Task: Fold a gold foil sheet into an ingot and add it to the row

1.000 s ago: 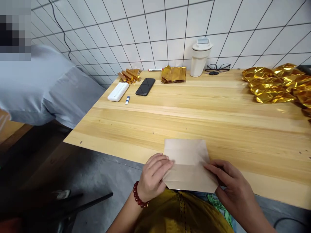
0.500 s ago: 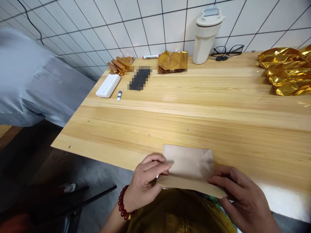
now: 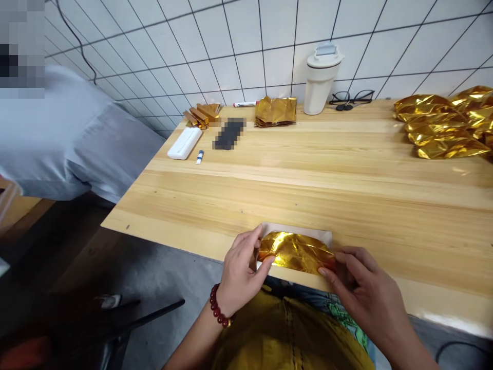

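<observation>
A sheet of paper, gold foil on one side and pale tan on the other [image 3: 296, 251], lies at the near edge of the wooden table [image 3: 308, 180], its near half folded up so the gold side shows. My left hand [image 3: 241, 275] pinches the fold's left end with thumb and fingers. My right hand [image 3: 364, 293] pinches its right end. A red bead bracelet sits on my left wrist.
At the back of the table stand a white lidded cup [image 3: 319, 79], black glasses [image 3: 349, 97], a stack of gold sheets [image 3: 276, 111], folded gold pieces [image 3: 201, 115], a red marker, a phone, a white box [image 3: 184, 143] and a small tube. Gold sheets pile at far right [image 3: 447, 126]. A person in grey sits left [image 3: 65, 139].
The near flap of the sheet has been folded up and over, so gold foil now shows where only tan paper showed. Both hands stayed at the sheet's ends.
</observation>
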### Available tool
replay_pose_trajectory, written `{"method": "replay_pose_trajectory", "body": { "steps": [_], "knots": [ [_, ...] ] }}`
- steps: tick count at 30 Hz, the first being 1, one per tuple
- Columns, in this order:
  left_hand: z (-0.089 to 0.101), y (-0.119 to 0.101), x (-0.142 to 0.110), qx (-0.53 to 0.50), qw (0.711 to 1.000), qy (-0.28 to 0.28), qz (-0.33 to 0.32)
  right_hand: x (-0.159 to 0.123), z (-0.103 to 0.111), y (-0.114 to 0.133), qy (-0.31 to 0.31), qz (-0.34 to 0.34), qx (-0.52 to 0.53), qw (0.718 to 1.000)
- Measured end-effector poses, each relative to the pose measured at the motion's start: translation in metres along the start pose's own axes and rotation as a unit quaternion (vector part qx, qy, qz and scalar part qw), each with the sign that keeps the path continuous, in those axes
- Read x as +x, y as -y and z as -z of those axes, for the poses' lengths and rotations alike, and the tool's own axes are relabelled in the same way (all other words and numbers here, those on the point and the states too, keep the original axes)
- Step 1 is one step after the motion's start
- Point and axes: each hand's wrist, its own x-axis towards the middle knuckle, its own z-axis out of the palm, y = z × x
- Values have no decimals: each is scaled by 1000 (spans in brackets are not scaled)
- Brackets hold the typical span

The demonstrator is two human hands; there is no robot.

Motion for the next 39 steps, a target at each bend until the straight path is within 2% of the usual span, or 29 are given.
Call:
{"method": "replay_pose_trajectory", "body": {
  "steps": [5,11,15,18,22,24,26,29,32,37,39],
  "knots": [
    [1,5,0,-30,999,7,17,3,1,-1,0,8,23,1000],
    [-7,9,-2,-25,999,-37,0,3,-4,-7,-6,-14,46,999],
    [-8,14,-2,-16,999,-37,-14,4,-6,-9,-5,-12,61,998],
    [-5,9,-2,50,994,-50,-77,5,-7,-11,0,-12,61,998],
    [-11,-16,-11,156,963,-87,-204,7,-9,-12,9,-13,65,998],
    [-21,-30,-17,175,957,-47,-225,7,-9,-13,5,-7,66,998],
    [-32,-41,-22,189,958,13,-214,8,-9,-13,-4,2,67,998],
    [-41,-45,-26,194,959,67,-193,8,-9,-14,-13,21,78,997],
    [-42,-40,-28,185,961,75,-192,11,-11,-14,-13,19,83,996],
    [-45,-31,-31,182,959,64,-207,18,-20,-9,-67,-60,18,996],
    [-47,-29,-33,183,958,53,-216,19,-24,-8,-79,-66,-8,995]
  ]
}}
